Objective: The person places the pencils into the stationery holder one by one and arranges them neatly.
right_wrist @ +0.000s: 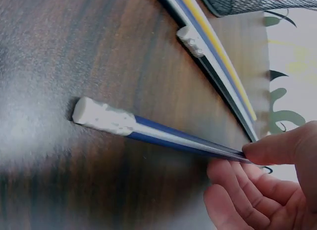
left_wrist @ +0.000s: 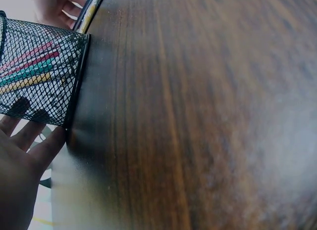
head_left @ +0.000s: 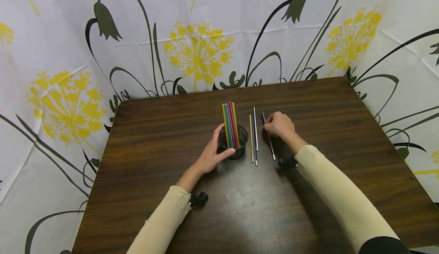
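My left hand (head_left: 210,155) holds a black wire-mesh pencil cup (head_left: 242,147), thumb at its front and fingers around the side. Several pencils (head_left: 230,128), yellow, teal and red among them, stand in the cup. On the right, my right hand (head_left: 280,125) pinches a dark blue pencil (head_left: 269,143) near its far end between thumb and fingers. The white eraser end (right_wrist: 101,116) of this pencil points back toward me, at or just above the tabletop. A yellow pencil (head_left: 251,143), a blue one and a black-and-white one (head_left: 255,128) lie side by side between cup and right hand.
Everything stands on a dark wood-grain table (head_left: 154,143). Behind it hangs a white cloth (head_left: 137,63) with yellow and dark green flower prints. Each wrist carries a small black camera, such as the right one (head_left: 287,162).
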Demonstrator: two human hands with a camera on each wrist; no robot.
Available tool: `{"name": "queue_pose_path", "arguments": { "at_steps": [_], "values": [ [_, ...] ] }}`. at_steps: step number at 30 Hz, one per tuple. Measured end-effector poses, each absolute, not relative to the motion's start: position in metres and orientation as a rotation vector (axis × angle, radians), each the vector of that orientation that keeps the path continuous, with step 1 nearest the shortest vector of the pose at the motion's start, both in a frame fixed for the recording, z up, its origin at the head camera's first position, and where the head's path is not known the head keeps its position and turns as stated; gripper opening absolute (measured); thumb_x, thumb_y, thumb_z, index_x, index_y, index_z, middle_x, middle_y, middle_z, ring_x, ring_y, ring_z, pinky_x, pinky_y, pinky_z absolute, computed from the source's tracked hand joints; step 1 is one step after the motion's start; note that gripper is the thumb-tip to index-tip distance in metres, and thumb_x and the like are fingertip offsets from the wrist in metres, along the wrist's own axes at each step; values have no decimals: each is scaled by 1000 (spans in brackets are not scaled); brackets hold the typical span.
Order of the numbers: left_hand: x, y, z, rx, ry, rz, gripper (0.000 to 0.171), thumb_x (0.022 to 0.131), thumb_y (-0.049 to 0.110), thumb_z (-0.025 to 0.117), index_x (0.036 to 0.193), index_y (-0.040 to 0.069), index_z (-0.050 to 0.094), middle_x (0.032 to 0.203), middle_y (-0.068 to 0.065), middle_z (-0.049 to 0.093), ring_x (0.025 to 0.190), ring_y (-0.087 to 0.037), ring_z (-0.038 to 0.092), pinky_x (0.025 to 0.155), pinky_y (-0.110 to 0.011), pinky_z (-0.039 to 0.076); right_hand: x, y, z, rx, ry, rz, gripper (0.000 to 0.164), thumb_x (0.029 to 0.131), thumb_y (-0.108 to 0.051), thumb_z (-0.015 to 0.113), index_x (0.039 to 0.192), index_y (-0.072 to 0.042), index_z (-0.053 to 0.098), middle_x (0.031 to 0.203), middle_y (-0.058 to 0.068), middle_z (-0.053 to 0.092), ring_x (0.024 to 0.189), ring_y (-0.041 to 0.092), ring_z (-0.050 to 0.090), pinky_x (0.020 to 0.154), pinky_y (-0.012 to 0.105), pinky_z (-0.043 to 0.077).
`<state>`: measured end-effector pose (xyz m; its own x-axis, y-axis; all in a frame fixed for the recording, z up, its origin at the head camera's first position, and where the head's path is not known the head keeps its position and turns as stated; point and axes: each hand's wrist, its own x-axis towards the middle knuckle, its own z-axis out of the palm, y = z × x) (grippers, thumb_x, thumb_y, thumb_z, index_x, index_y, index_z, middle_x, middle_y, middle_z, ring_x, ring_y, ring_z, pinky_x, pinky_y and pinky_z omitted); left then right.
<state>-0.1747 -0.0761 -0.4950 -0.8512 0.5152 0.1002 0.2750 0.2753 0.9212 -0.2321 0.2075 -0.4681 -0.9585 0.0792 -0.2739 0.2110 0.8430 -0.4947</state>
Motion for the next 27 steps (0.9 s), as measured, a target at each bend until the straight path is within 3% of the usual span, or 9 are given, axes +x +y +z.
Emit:
{"name": "queue_pose_path", "arguments": {
  "at_steps": [5,12,21,27],
  "values": [
    [-176,-77,-500,723,2337,1603,85,93,30,67,155,36,10,148,-8,38,126,-24,45,105,-50,36,-230,212,-452,201,2801,-909,18,91,-27,62,95,-10,67,69,2,68,61,17,64,59,36,45],
    [-176,-77,-500,708,2338,1598,85,93,31,67,154,37,9,148,-6,37,126,-23,45,105,-49,37,-227,207,-420,113,2827,-1214,20,93,-23,61,102,-6,65,85,6,67,67,22,67,60,31,51],
    [-173,-76,-490,728,2301,1618,85,94,19,66,157,21,9,149,-18,35,126,-35,45,103,-55,36,-215,188,-377,-6,2813,-1583,17,92,-20,63,100,-6,66,86,8,69,63,18,65,53,28,52],
    [-162,-75,-464,736,2291,1614,82,94,17,65,155,11,11,145,-22,38,123,-38,47,102,-53,37,-202,171,-355,-122,2713,-1841,18,93,-19,64,101,-3,64,93,10,73,76,23,69,57,28,54]
  ]
}}
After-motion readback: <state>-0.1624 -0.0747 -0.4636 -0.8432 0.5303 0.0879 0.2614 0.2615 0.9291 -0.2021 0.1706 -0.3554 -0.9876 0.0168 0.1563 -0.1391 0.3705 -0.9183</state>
